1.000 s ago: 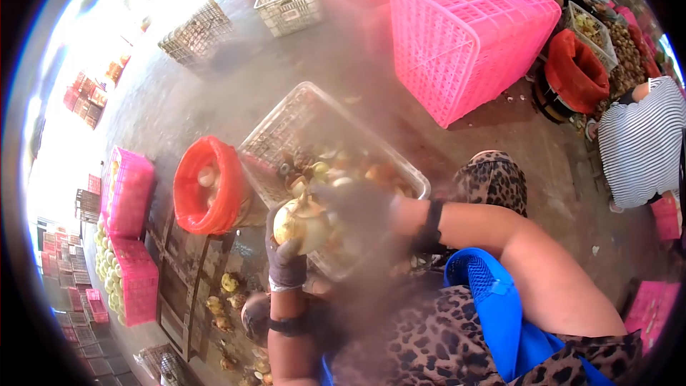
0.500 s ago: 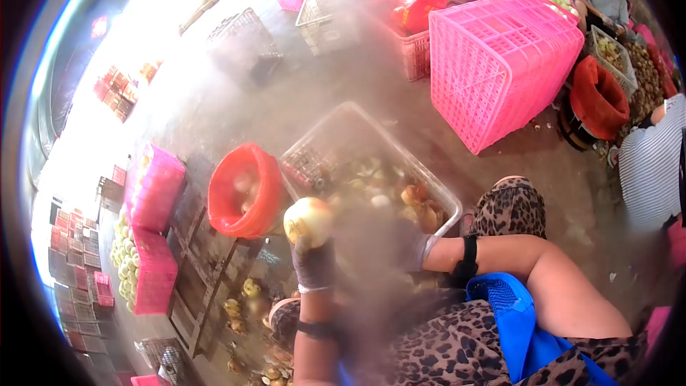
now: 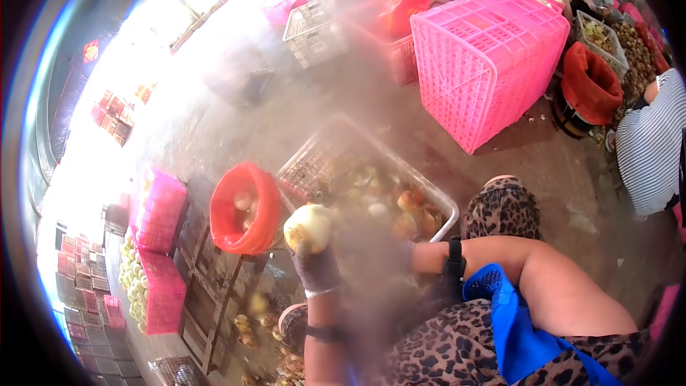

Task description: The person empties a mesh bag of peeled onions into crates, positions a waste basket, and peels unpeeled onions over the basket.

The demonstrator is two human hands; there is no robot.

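A large onion (image 3: 308, 226), mostly pale with a patch of yellow-brown skin low on its side, is held up in my gloved left hand (image 3: 316, 269). My right hand (image 3: 401, 256) is close by on the right, but a smear over the lens hides its fingers and anything in them. Beyond both hands lies a white plastic crate (image 3: 421, 184) holding onions and peelings. Left of the held onion stands a red-lined bucket (image 3: 246, 237) with several pale onions inside.
Pink crates (image 3: 163, 289) of pale onions and a wooden pallet (image 3: 204, 293) are on the left. Onion scraps (image 3: 245, 330) litter the floor by my foot. A large pink crate (image 3: 479, 64) stands ahead right. Two people sit farther right near another red-lined bucket (image 3: 592, 89).
The view has tilted slightly. The onion stays in my left hand and shows a paler face. My right hand has shifted a little left, deeper into the blur.
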